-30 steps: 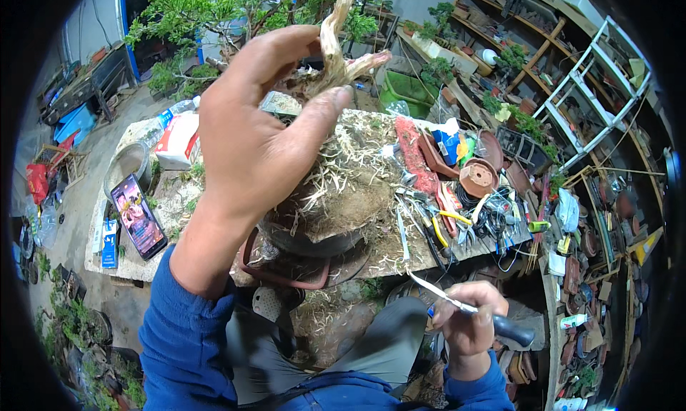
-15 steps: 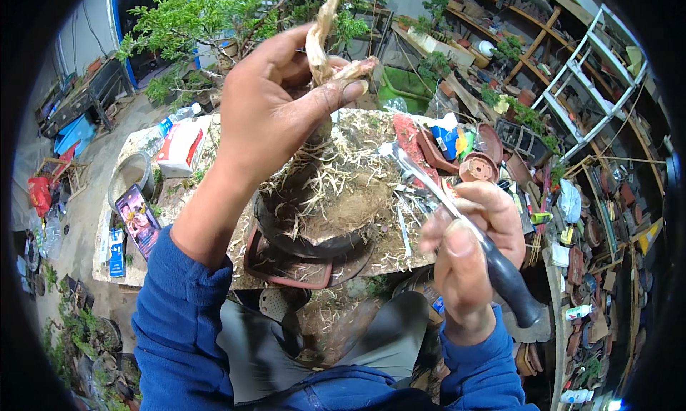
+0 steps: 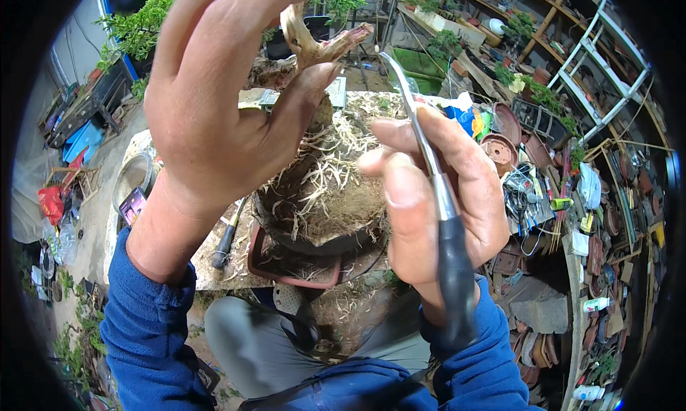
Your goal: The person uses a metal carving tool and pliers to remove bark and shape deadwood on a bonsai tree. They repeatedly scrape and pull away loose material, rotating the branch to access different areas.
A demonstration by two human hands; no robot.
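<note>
A stripped, pale tree trunk with a forked stub rises in front of me, its base among shavings in a dark pot. My left hand is around the trunk, thumb below the fork; its upper fingers run out of the picture's top. In my right hand is a carving tool with a black handle and a thin steel shank. Its hooked tip is close to the stub's reddish end, with a small gap showing between them. The handle is slightly blurred.
A reddish-brown tray sits under the pot. Another black-handled tool lies on the table beside it. At left are a phone and a bucket. Clay pots and hand tools crowd the right; a ladder stands behind.
Both hands now appear larger, the left higher in view. The carving tool has swung more upright, and its tip has moved up toward the stub. The table tool has come into sight.
</note>
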